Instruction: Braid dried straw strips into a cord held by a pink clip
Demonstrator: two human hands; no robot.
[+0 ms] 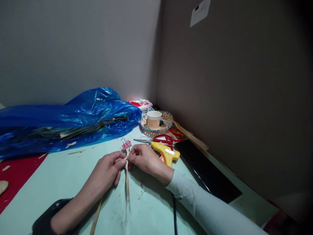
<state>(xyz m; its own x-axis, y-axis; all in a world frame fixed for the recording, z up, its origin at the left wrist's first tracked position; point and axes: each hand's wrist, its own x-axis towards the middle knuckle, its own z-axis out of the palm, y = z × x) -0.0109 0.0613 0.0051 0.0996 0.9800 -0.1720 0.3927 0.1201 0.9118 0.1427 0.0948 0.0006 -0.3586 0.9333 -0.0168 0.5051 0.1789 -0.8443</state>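
Note:
Both my hands meet over the pale green tabletop, pinching a braid of tan fibre strips (127, 182). My left hand (111, 168) grips it from the left with thumb and fingers closed. From the other side, my right hand (143, 158) has its fingertips closed on the same strips. A pink binder clip (126, 145) holds the braid's far end. Below my hands the loose strip ends hang toward me, slightly blurred. Just right of my right hand lies a yellow glue gun (168, 153), with red-handled scissors (163, 139) behind it.
A blue plastic bag (97, 98) with dark bundled strips spreads along the back left. A paper cup (154, 119) stands in a woven tray (144, 128). A black flat panel (207, 173) lies at right, near the wall. One loose strip (96, 217) is by my left forearm.

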